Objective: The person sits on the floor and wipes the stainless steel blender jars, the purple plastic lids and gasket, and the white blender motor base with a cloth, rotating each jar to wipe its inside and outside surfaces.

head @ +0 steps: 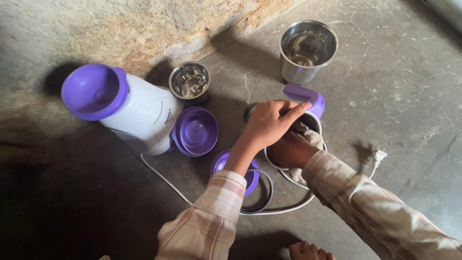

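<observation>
A steel jar with a purple handle (306, 97) stands on the floor at the centre. My left hand (268, 123) lies over its rim and grips it, fingers reaching toward the handle. My right hand (290, 150) is pushed into the jar's mouth, closed on a greyish cloth (312, 137) that bulges out at the rim. Most of the jar's body is hidden by both hands.
A white and purple mixer base (130, 107) lies on its side at left. Around it are a small steel jar (190, 80), a big steel jar (308, 47), two purple lids (195, 131) (250, 179), a grey ring (266, 193), a white cord (163, 178) and plug (378, 155). Toes (308, 251) show at the bottom.
</observation>
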